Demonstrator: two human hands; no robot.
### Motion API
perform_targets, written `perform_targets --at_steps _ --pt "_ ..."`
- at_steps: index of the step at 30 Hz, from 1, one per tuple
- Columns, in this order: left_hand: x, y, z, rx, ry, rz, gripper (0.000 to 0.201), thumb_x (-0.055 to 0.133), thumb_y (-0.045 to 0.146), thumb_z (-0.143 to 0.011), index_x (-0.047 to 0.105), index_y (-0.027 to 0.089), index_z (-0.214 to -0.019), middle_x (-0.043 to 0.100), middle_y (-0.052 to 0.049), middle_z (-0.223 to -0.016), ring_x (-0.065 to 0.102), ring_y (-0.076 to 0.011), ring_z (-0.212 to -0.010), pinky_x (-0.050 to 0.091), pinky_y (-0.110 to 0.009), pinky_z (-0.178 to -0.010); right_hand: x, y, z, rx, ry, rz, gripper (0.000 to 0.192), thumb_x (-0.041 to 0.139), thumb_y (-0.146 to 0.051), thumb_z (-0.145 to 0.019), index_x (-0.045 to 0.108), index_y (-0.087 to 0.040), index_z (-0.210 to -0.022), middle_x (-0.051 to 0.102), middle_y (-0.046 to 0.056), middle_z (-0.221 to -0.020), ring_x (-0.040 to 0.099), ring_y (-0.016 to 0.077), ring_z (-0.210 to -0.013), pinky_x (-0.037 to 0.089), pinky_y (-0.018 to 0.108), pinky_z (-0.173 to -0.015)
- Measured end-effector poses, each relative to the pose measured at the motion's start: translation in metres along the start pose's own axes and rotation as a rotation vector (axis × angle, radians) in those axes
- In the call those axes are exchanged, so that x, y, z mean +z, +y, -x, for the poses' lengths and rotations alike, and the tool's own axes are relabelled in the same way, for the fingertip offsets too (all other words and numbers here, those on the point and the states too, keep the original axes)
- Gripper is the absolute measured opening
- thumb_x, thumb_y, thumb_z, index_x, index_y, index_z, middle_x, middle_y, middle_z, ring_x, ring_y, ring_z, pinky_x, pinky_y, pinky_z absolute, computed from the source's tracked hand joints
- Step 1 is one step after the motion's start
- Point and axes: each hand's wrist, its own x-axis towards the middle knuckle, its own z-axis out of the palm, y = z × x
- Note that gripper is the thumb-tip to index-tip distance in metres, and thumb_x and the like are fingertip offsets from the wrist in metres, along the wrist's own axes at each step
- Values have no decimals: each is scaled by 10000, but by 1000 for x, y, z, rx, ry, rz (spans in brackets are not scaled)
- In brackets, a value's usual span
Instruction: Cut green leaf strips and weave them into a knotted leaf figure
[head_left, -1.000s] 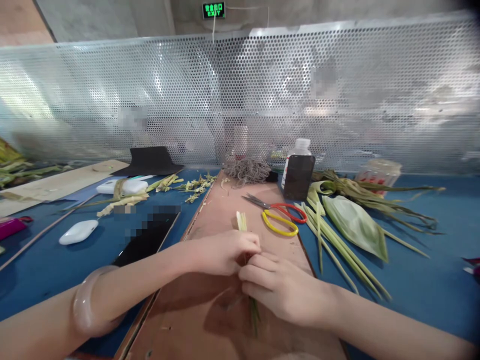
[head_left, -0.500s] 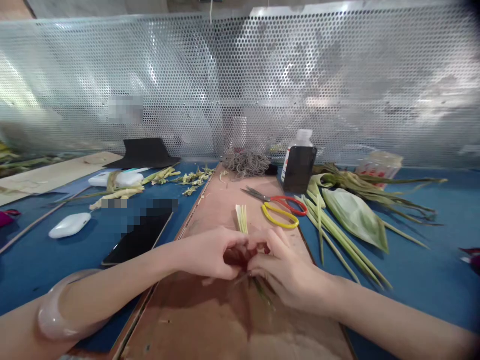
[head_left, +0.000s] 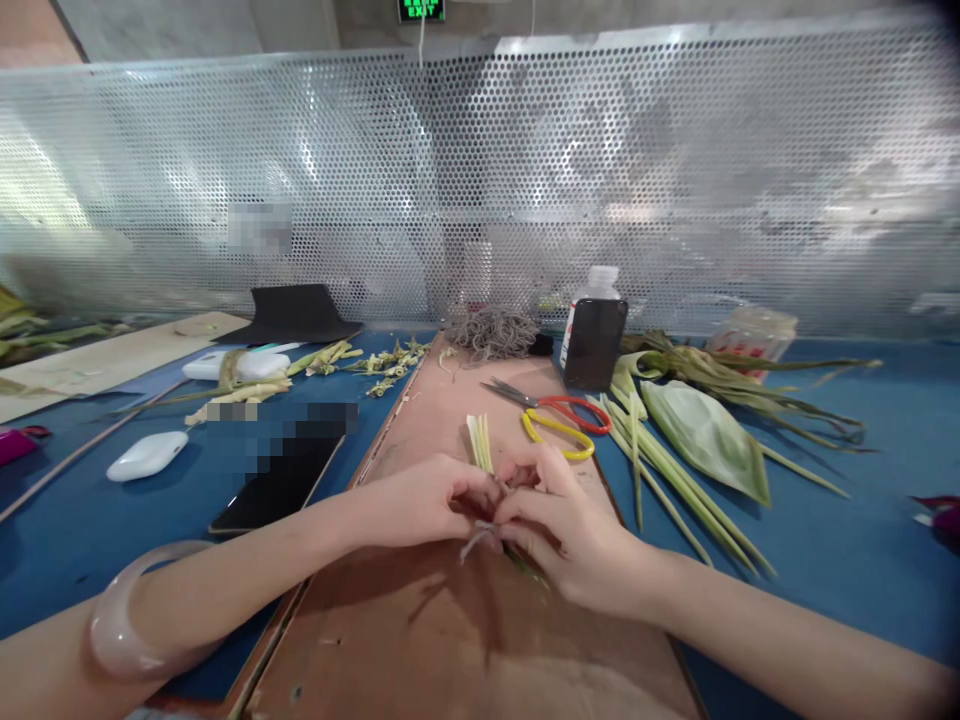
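Observation:
A small bundle of pale green stalks (head_left: 481,443) passes between my hands above the brown board, its cut ends pointing away from me. Thin grey string (head_left: 474,540) crosses the bundle, a loose end curling out below my fingertips. My left hand (head_left: 442,497) is closed in a pinch on the string at the bundle's left side. From the right, my right hand (head_left: 559,525) also pinches the string, its fingers bent against the stalks. The exact crossing of the string is partly hidden by my fingers. Just beyond lie scissors (head_left: 559,430) with red and yellow handles.
A heap of grey string (head_left: 491,333) lies at the board's far end. Right of it stand a bottle (head_left: 602,275) and a leaning black phone (head_left: 596,345). Long stalks (head_left: 690,480) and a broad leaf (head_left: 709,440) lie right; another phone (head_left: 281,480) and a white case (head_left: 148,455) left.
My fingers have drawn closer together at the bundle, and the string's loose end now shows below them. The view has tilted up slightly, bringing an exit sign into sight.

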Motion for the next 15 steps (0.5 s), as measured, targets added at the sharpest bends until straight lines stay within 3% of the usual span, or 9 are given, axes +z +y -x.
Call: perform_targets --at_steps 7,15 --pt "2 -5 -5 140 41 -13 93 650 211 -782 664 143 -721 623 -25 -879 584 -136 -825 457 -214 -738 1 0 0 -41 4 13 132 498 -78 -870 598 -156 -834 414 76 -1041 456 156 -943 433 292 -848" --pt "1 -3 -4 115 -26 29 42 621 151 -790 661 142 -795 588 -33 -927 574 -143 -847 470 -221 -741 0 1 0 -78 -53 96 152 477 -115 -898 602 -173 -834 517 64 -999 450 180 -915 439 333 -816"
